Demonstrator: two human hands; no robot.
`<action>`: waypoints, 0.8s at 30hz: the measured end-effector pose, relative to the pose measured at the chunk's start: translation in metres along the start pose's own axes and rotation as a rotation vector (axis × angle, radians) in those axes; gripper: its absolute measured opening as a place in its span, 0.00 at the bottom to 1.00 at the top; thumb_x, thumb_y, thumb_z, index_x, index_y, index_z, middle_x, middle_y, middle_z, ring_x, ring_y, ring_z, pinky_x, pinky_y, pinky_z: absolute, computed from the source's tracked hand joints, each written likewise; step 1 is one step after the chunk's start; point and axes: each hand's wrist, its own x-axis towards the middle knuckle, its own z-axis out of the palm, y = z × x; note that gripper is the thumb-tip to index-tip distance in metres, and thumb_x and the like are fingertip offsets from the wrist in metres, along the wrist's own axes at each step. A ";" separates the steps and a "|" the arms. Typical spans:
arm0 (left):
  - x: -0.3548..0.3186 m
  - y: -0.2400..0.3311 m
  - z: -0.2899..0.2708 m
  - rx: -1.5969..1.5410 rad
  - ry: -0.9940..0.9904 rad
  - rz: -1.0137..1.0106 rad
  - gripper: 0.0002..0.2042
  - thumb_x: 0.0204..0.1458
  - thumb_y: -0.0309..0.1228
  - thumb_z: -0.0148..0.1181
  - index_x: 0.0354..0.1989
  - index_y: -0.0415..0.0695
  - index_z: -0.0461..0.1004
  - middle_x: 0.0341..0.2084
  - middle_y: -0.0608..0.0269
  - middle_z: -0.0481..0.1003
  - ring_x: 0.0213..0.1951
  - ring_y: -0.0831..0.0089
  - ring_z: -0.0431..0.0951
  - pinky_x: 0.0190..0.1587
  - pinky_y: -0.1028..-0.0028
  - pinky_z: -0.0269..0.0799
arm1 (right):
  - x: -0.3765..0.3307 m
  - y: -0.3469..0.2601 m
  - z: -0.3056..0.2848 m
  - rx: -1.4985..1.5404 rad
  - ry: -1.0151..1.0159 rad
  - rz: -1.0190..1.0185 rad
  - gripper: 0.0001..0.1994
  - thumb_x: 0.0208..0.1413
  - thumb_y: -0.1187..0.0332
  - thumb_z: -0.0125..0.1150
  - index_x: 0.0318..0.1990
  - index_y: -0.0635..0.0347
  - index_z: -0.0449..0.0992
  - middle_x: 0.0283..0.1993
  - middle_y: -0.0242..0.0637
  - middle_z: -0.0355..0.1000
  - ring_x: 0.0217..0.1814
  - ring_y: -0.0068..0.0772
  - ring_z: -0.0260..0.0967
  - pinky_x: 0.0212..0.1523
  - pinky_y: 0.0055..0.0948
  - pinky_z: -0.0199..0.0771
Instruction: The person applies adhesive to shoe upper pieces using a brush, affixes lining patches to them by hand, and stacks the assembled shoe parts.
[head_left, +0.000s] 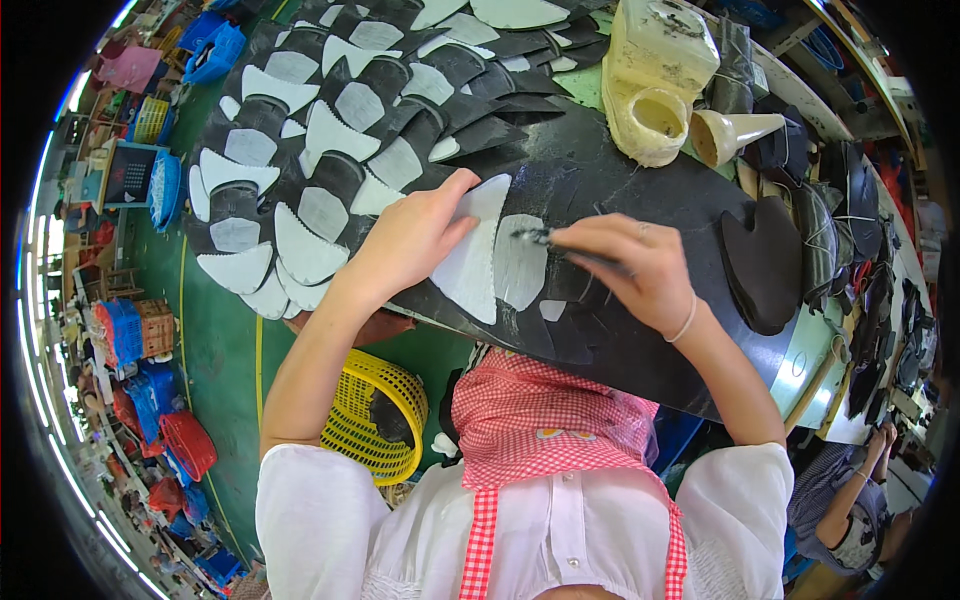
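Note:
My left hand [420,235] pinches the left edge of a white curved piece [478,255] with a serrated edge. Some of its fingers are hidden by the hand and piece. Closed around a small brush [532,236], my right hand [640,275] has the dark bristle end on a light grey patch [521,275]. That patch lies on the black work surface [620,180], right beside the white piece. A small pale scrap [552,310] sits below it.
Overlapping rows of black and white cut pieces [330,130] cover the table's left. At the back stand a glue-stained plastic container [660,60] and a cream funnel-shaped cup [735,135]. Black pieces [762,265] lie right. A yellow basket [375,415] stands below; another person [850,500] is at lower right.

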 end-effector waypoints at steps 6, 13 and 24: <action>0.001 0.001 0.003 -0.004 -0.001 0.032 0.17 0.56 0.32 0.56 0.52 0.44 0.63 0.36 0.45 0.76 0.39 0.47 0.76 0.40 0.57 0.70 | -0.052 -0.024 0.003 0.138 -0.346 -0.213 0.22 0.37 0.73 0.57 0.45 0.49 0.80 0.42 0.30 0.76 0.29 0.29 0.72 0.28 0.26 0.71; -0.002 0.002 0.002 0.011 -0.031 0.006 0.17 0.56 0.32 0.56 0.52 0.44 0.63 0.35 0.45 0.76 0.39 0.46 0.76 0.40 0.57 0.70 | 0.002 -0.019 0.009 0.043 0.078 0.098 0.09 0.49 0.73 0.66 0.39 0.58 0.79 0.22 0.37 0.70 0.17 0.35 0.66 0.20 0.31 0.63; 0.002 0.000 -0.002 0.068 -0.011 0.018 0.18 0.55 0.32 0.56 0.53 0.43 0.62 0.35 0.44 0.76 0.39 0.46 0.77 0.40 0.54 0.72 | 0.029 0.001 0.010 -0.033 0.026 -0.187 0.18 0.39 0.76 0.62 0.42 0.50 0.80 0.37 0.29 0.77 0.34 0.28 0.76 0.29 0.26 0.74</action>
